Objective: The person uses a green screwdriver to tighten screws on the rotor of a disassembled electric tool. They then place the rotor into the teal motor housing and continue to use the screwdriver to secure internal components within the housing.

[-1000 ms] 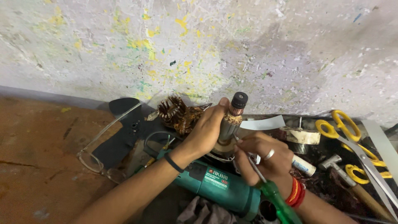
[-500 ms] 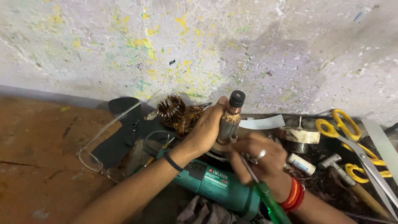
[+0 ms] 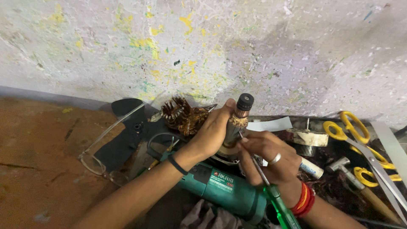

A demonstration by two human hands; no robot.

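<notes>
My left hand (image 3: 210, 133) grips a motor armature (image 3: 238, 118) and holds it upright; its black tip and copper end stick out above my fingers. My right hand (image 3: 267, 157) holds a green-handled screwdriver (image 3: 271, 193), whose metal tip touches the armature just below the copper end. Under both hands lies a green angle grinder body (image 3: 224, 188). A second copper-wound motor part (image 3: 183, 115) sits just behind my left hand.
Clear safety glasses (image 3: 106, 142) and a black flat piece (image 3: 125, 135) lie to the left on the brown floor. Yellow-handled scissors (image 3: 360, 140), a small hammer (image 3: 360, 188), a roll of tape (image 3: 309, 138) and a white tube (image 3: 311, 168) lie at the right. A paint-spattered wall (image 3: 203, 46) stands behind.
My right hand has shifted slightly up and left, bringing the screwdriver tip against the armature. My left hand keeps holding the armature in the same place.
</notes>
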